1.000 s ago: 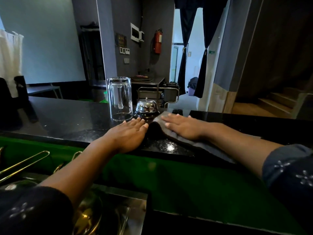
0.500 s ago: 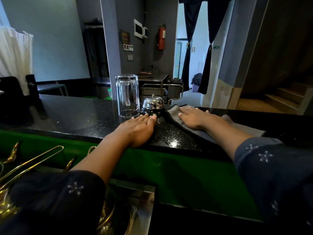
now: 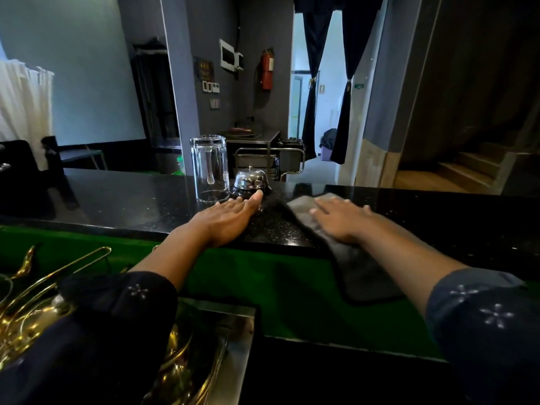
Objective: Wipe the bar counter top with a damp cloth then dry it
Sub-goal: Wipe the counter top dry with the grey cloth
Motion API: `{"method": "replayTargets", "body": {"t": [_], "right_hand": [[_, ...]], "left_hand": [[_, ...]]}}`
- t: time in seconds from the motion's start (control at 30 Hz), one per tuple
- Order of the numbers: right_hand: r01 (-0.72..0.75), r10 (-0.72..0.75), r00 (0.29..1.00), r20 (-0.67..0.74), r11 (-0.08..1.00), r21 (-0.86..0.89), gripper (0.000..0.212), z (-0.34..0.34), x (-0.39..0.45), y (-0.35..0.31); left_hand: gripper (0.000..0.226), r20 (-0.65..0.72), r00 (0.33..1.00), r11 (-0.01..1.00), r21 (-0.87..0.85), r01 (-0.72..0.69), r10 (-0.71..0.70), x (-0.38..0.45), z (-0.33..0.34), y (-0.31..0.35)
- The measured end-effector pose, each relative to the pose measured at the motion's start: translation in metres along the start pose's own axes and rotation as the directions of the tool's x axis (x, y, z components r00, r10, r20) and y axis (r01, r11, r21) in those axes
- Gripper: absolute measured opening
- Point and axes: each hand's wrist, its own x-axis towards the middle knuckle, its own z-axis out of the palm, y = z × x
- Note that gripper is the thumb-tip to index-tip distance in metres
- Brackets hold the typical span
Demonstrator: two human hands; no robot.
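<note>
Right hand (image 3: 342, 219) flat, grip released, pressing cloth (image 3: 344, 252) on surface (image 3: 131, 200), cloth tail draped over near edge; left hand (image 3: 230, 217) flat, released, beside bell (image 3: 250, 180) and glass (image 3: 209, 168); judged mid damp-wipe, drying not begun

On the counter (image 3: 122, 200) a glass (image 3: 209, 168) is standing upside down, with a bell (image 3: 250, 180) sitting just to its right. The left hand (image 3: 226, 219) is lying flat before them, fingertips near the bell. To its right, the right hand (image 3: 340, 219) is resting on a cloth (image 3: 304, 203) that is hanging over the counter's near edge.
</note>
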Motion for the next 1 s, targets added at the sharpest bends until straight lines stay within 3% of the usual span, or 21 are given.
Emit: {"method": "replayTargets", "body": {"t": [0.13, 0.23, 0.3, 0.4, 0.5, 0.6, 0.7, 0.8, 1.0], "right_hand": [[-0.278, 0.278, 0.960, -0.018, 0.960, -0.041, 0.059, -0.014, 0.001, 0.093], [-0.367, 0.365, 0.930, -0.043, 0.928, -0.062, 0.061, -0.015, 0.008, 0.096], [-0.336, 0.330, 0.941, -0.067, 0.937, -0.099, 0.061, -0.013, 0.009, 0.068], [-0.057, 0.054, 0.997, -0.056, 0.996, -0.065, 0.061, -0.001, 0.010, -0.009], [0.178, -0.178, 0.983, -0.034, 0.984, -0.004, 0.065, 0.010, -0.004, -0.089], [0.263, -0.263, 0.965, 0.004, 0.964, 0.036, 0.064, 0.013, -0.017, -0.099], [0.259, -0.260, 0.966, 0.014, 0.965, 0.035, 0.062, 0.007, -0.011, -0.059], [0.142, -0.143, 0.989, 0.040, 0.990, 0.027, 0.062, 0.003, 0.015, -0.014], [-0.043, 0.042, 0.999, -0.013, 0.999, -0.010, 0.064, 0.005, 0.093, -0.002]], "left_hand": [[0.100, -0.009, 1.000, 0.999, 0.053, -0.003, 0.004, 0.010, 0.005, -0.007], [0.100, -0.016, 1.000, 0.997, 0.074, -0.013, 0.014, 0.016, 0.008, -0.010], [0.098, -0.011, 1.000, 0.997, 0.083, -0.011, 0.012, 0.017, 0.008, -0.010], [0.093, -0.012, 1.000, 0.996, 0.085, 0.014, -0.013, 0.016, 0.006, -0.006], [0.104, -0.021, 1.000, 0.999, 0.042, 0.006, -0.005, 0.013, 0.005, -0.007], [0.115, -0.009, 1.000, 0.999, 0.033, -0.010, 0.010, 0.013, 0.005, -0.011], [0.105, -0.024, 1.000, 0.999, 0.032, -0.006, 0.006, 0.010, 0.005, -0.009], [0.092, -0.009, 1.000, 0.997, 0.069, -0.014, 0.015, 0.008, 0.007, -0.006], [0.104, -0.002, 1.000, 0.991, 0.132, -0.012, 0.013, 0.020, 0.010, -0.011]]}}
